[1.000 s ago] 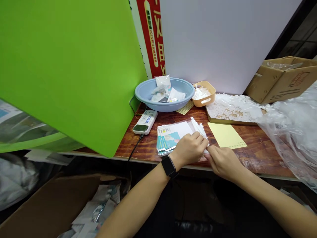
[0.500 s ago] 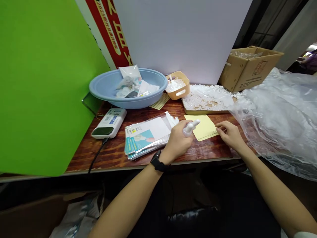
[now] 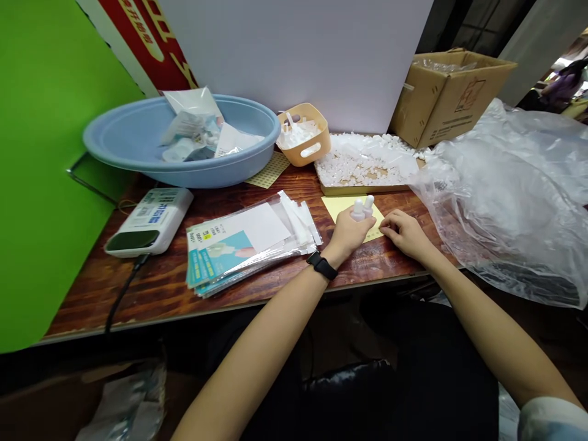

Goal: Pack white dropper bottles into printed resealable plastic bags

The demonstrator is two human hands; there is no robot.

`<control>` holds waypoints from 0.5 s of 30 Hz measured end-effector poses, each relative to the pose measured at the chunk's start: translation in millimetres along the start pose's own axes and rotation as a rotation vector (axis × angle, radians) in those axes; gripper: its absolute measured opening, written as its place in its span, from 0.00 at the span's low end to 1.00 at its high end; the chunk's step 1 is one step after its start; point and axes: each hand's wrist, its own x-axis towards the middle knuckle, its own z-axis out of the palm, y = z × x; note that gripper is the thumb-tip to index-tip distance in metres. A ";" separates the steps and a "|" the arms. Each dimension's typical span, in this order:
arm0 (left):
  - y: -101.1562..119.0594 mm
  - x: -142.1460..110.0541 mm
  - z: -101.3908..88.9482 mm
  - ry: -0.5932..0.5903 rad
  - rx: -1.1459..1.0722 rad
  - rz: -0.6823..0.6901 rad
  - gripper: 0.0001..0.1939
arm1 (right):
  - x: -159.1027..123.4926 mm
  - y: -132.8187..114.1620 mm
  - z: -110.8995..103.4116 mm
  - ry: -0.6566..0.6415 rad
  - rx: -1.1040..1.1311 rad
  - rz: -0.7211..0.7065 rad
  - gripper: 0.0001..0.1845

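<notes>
Two small white bottles with rounded, dropper-like tops (image 3: pixel 363 209) stand up out of my left hand (image 3: pixel 345 234), whose fingers are wrapped round them. Their lower parts are hidden in the fist. Under and behind that hand lies a yellow sheet of small round stickers (image 3: pixel 334 204), with a row of dots along its near edge. My right hand (image 3: pixel 407 234) is closed in a pinch at the sheet's near right corner; whether a loose sticker is between the fingertips is too small to tell. Left of my hands lies a stack of clear bags with printed cards (image 3: pixel 229 251).
A blue basin (image 3: pixel 124 147) with filled bags stands at the back left, a white device (image 3: pixel 151 217) in front. Behind the sheet are an orange basket (image 3: pixel 301 153), a shallow tray of small white pieces (image 3: pixel 367 162) and a cardboard box (image 3: pixel 452 104). Plastic film (image 3: pixel 505 202) covers the right.
My left hand has left the bag stack and now holds two bottles over the yellow sheet. My right hand has gone to the sheet's corner. The view has swung to the right.
</notes>
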 end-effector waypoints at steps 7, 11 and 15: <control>4.7 -2.9 0.3 0.011 -0.033 -0.021 0.04 | -6.0 -2.0 0.5 0.019 -0.009 -0.017 0.08; 4.0 -2.5 0.6 0.012 -0.064 -0.029 0.05 | -5.6 -0.3 -0.5 0.012 -0.011 0.000 0.08; 0.8 0.2 1.6 0.017 -0.099 -0.037 0.06 | 1.1 2.3 -1.2 -0.020 -0.018 0.055 0.05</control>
